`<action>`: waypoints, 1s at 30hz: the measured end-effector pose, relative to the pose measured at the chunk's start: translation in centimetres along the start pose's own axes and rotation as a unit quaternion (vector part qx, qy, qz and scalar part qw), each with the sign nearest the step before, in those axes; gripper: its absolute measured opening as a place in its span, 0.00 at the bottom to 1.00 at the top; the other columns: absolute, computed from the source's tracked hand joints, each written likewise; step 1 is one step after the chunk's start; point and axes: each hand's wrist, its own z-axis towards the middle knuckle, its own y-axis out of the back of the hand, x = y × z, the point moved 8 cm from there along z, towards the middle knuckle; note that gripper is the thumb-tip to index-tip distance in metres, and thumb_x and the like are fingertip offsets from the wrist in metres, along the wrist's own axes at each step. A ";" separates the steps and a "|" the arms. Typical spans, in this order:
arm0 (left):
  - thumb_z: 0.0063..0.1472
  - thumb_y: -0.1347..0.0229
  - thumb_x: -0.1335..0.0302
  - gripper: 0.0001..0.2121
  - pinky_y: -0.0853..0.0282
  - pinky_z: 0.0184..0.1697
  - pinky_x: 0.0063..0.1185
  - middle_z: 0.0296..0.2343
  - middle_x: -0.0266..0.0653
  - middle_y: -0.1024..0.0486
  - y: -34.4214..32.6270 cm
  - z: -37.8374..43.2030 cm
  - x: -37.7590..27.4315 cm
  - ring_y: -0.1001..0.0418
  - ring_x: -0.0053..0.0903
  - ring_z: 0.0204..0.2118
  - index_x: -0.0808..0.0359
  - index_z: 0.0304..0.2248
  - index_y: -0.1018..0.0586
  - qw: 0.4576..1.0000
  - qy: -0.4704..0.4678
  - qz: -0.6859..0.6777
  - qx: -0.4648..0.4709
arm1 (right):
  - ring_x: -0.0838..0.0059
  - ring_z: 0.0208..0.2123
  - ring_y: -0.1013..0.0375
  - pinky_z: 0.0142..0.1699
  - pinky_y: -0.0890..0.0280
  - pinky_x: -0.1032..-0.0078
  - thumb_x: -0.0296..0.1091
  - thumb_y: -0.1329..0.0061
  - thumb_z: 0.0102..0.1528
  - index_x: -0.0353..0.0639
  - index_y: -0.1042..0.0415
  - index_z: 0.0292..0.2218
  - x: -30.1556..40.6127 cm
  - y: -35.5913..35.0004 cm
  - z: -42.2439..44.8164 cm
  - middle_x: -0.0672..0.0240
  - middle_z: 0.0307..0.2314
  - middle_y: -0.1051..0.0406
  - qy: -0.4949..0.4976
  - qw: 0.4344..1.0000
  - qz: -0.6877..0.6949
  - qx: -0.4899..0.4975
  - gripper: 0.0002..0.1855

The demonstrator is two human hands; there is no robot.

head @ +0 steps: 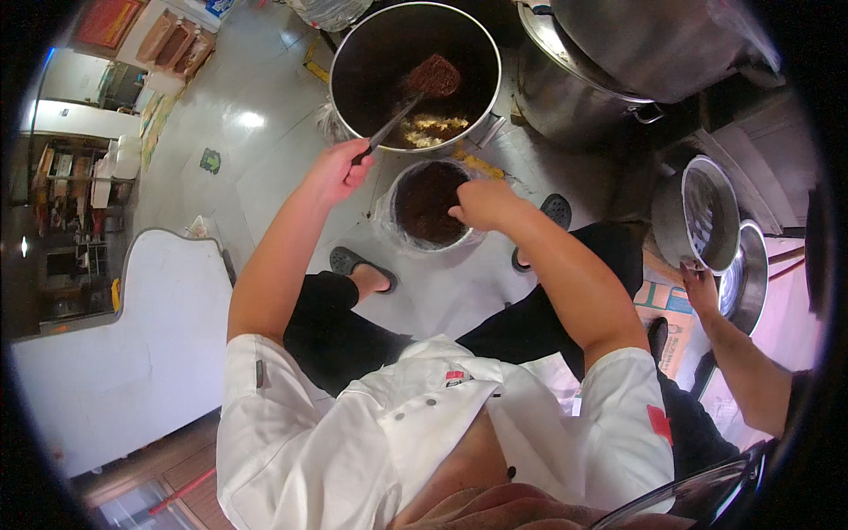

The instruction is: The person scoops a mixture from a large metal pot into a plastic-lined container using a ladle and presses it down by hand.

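Note:
My left hand (339, 173) grips the dark handle of a long-handled skimmer or ladle (391, 127). Its head, heaped with reddish-brown crumbly material (434, 76), is over the large metal pot (498, 63). Dark contents fill the pot, with a pale yellowish patch (430, 129) near its front edge. Between my feet stands a bucket (387, 218) with clear plastic film around its rim, holding dark brown material (427, 205). My right hand (487, 204) is curled at the bucket's right rim, fingers over the opening; whether it grips the film or rim is hidden.
Tall steel stockpots (576, 106) stand at upper right. On the right, another person's hand (699, 285) touches a metal basin (669, 212) beside a second one (752, 285). A white panel (159, 298) is at left. My clogs (344, 260) flank the bucket on the tiled floor (265, 165).

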 end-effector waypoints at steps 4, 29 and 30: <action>0.66 0.52 0.70 0.08 0.51 0.15 0.10 0.22 0.29 0.32 1.9 -8.4 1.6 0.43 0.09 0.16 0.64 0.42 0.29 1.000 -0.015 0.002 -0.024 | 0.50 0.39 0.24 0.43 0.30 0.57 0.50 0.51 0.57 0.36 0.21 0.34 -1.9 -0.2 0.1 0.50 0.35 0.23 -0.013 0.999 0.003 -0.031 0.22; 0.60 0.52 0.70 0.13 0.31 0.35 0.37 0.29 0.56 0.23 5.7 -6.5 19.1 0.24 0.48 0.31 0.72 0.34 0.23 0.812 -0.041 0.572 -0.108 | 0.48 0.43 0.26 0.47 0.31 0.57 0.51 0.53 0.59 0.32 0.23 0.38 -2.6 0.0 -0.1 0.48 0.39 0.25 -0.026 0.999 0.007 -0.040 0.25; 0.58 0.52 0.70 0.13 0.30 0.40 0.40 0.31 0.60 0.23 3.9 -6.8 18.3 0.25 0.54 0.36 0.73 0.33 0.24 0.761 -0.051 0.640 -0.096 | 0.48 0.43 0.26 0.47 0.31 0.57 0.51 0.52 0.59 0.33 0.23 0.38 -2.5 0.6 -0.5 0.49 0.39 0.25 -0.035 0.998 0.004 -0.043 0.25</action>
